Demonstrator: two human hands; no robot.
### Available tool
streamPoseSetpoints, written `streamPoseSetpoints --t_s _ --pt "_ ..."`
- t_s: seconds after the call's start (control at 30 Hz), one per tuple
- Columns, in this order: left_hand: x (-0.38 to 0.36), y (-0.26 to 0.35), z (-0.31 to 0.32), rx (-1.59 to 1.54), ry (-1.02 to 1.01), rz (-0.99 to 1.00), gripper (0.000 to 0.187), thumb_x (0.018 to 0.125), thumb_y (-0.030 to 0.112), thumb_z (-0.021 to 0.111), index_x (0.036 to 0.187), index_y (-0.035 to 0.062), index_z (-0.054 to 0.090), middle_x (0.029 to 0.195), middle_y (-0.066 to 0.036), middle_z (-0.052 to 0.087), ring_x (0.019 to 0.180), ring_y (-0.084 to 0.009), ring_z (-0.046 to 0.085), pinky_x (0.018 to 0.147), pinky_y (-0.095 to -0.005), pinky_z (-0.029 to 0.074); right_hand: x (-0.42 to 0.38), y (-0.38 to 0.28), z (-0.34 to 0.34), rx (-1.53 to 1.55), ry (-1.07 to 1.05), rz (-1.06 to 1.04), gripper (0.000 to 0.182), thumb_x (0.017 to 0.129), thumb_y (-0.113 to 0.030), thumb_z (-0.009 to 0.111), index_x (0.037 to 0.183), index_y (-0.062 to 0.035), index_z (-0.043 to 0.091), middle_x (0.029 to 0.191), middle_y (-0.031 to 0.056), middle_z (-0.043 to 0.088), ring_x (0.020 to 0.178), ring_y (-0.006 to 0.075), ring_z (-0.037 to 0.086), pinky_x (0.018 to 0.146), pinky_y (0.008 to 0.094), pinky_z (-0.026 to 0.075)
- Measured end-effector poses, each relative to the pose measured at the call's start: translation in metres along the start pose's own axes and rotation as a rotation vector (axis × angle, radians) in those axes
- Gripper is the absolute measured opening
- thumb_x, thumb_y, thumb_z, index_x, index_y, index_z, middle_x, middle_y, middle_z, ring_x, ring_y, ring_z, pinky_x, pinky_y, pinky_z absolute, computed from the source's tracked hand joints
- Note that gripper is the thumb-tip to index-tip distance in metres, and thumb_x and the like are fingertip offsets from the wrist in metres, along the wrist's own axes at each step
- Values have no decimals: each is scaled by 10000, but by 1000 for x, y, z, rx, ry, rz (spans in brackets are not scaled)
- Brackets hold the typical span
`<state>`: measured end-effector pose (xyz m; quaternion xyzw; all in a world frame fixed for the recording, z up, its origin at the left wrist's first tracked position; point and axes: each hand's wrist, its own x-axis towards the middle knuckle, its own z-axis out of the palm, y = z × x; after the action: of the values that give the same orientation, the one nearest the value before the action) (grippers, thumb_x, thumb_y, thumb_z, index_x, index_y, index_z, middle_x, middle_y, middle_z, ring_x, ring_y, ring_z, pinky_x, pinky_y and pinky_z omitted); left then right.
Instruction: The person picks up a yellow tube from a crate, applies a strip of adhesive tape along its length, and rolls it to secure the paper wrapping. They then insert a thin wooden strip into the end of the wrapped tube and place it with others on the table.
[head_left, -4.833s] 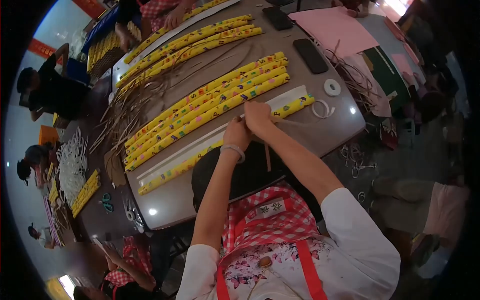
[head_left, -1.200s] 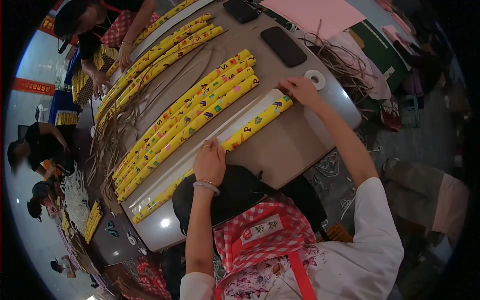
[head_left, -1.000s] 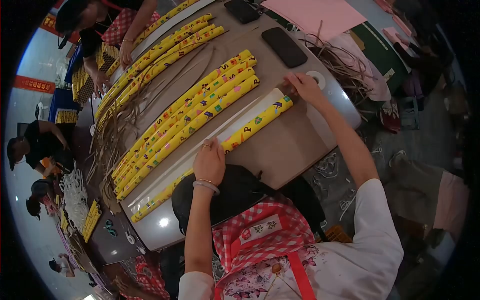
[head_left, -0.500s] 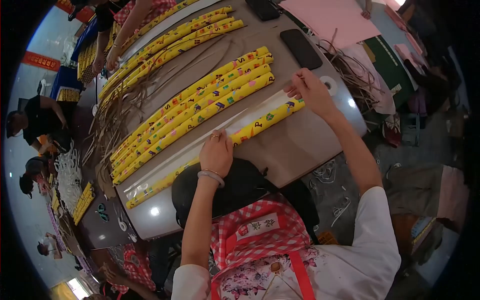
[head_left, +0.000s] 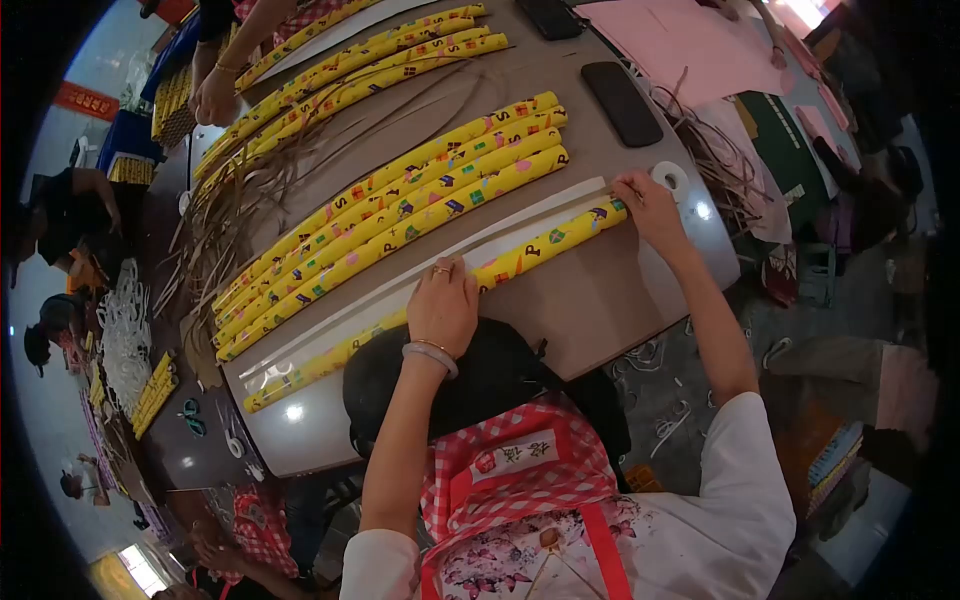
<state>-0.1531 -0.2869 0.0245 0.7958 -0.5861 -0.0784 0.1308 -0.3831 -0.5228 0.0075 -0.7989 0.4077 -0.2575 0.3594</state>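
A yellow printed wrapping-paper roll (head_left: 545, 248) lies slantwise on the table before me, its pale unrolled edge (head_left: 520, 222) showing along the far side. My left hand (head_left: 443, 312) rests on the roll near its middle, palm down with fingers stretched out. At the right end, my right hand (head_left: 648, 212) has its fingertips pinched together at the corner of the pale edge. Exactly what lies between those fingertips is too small to make out. Beyond my hands, several finished-looking yellow rolls (head_left: 400, 210) lie side by side.
A white tape roll (head_left: 668, 178) sits beside my right hand, with a black phone (head_left: 622, 104) farther back. Brown strips (head_left: 235, 215) are heaped at the left. A black bag (head_left: 440, 385) is at the near edge. Another person's hand (head_left: 215, 97) is at upper left.
My right hand has come down from above the roll's right end to the pale edge's corner, its fingers now pinched. My left hand stays on the roll. The view has shifted slightly.
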Motion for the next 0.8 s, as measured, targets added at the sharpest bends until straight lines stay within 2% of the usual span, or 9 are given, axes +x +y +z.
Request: streamPoseSetpoints --t_s 0.23,0.3,0.33,0.43,0.53,0.6,0.8 --pt "1 1 -3 -26 -8 18 372 924 227 448 1173 -36 530 1096 -156 548 1028 -312 526 891 -383 428 -1 8 7 -48 16 37 168 920 -159 556 993 -8 563 843 90 640 796 143 611 708 274 468" --pt "0 2 -4 -27 -12 19 372 921 223 455 1178 -37 525 1099 -153 539 1024 -310 523 892 -384 425 -1 3 7 -40 59 2 209 911 -205 559 981 -11 596 830 135 653 759 270 631 679 336 480" --pt "0 3 -5 -29 -22 5 373 917 220 462 1179 -38 521 1099 -152 534 1012 -310 523 892 -384 424 -1 2 7 -45 60 6 209 911 -205 559 981 -11 596 830 135 653 759 270 631 679 336 480" --pt "1 3 -5 -40 -17 -1 375 910 214 470 1181 -40 515 1095 -152 529 989 -313 524 892 -385 423 0 2 8 -76 54 51 211 908 -203 564 972 -6 604 831 129 654 760 255 634 678 329 481" --pt "2 4 -6 -51 -26 -9 379 905 210 471 1186 -41 509 1091 -156 530 981 -317 523 894 -387 421 4 7 9 -42 59 91 215 903 -202 576 971 -2 617 834 125 662 762 221 644 679 308 484" --pt "2 4 -7 -54 -49 -24 382 903 208 472 1190 -41 505 1090 -158 531 984 -319 523 896 -389 420 8 16 10 9 30 131 220 895 -199 593 981 0 628 841 106 678 761 170 647 685 280 486" --pt "3 3 -7 -40 -46 -21 390 903 206 468 1202 -44 496 1116 -159 533 1016 -322 523 930 -397 406 12 14 13 118 20 173 230 878 -194 618 988 7 637 843 70 694 759 115 640 688 249 488"
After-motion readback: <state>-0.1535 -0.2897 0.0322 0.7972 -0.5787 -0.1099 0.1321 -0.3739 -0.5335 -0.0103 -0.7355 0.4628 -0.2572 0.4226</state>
